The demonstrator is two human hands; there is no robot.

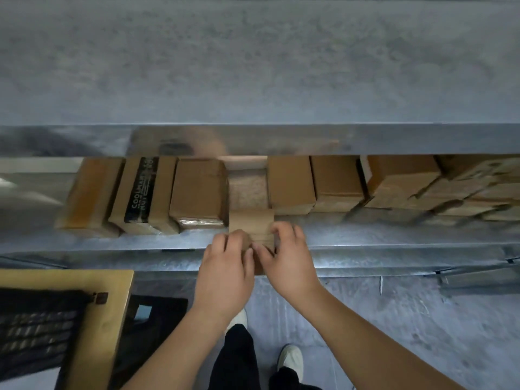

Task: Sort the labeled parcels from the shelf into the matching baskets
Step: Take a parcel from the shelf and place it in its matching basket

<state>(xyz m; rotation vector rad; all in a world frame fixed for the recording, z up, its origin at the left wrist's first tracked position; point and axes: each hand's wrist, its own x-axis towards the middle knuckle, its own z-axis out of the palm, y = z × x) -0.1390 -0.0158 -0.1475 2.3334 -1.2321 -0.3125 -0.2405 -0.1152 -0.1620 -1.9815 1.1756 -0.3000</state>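
Gripping a small cardboard parcel (251, 224) from both sides, the left hand (225, 274) and right hand (289, 258) meet at the front edge of the metal shelf (365, 235). Fingers of both hands curl round the parcel's near end, thumbs close together on its front face; the hands nearly touch. Parcel sits partly over the shelf lip, its far end in line with a gap in the row of boxes. Left of the gap: a plain box (199, 190) just beside the parcel, then a box with a black printed band (145, 192), then a tilted box (92, 195) at the row's end. Right of the gap: two plain boxes (289, 184) (336, 182) side by side, then a blurred stack of further boxes (439, 187). No label readable on the held parcel. Upper shelf board (253, 66) fills the top of the view. Lower left: a wooden worktop (109, 305) carrying a black basket (36, 327); a second dark basket (157, 313) stands on the floor (408, 319) just beside it. Person's dark trousers and light shoes (291, 358) visible below the arms.
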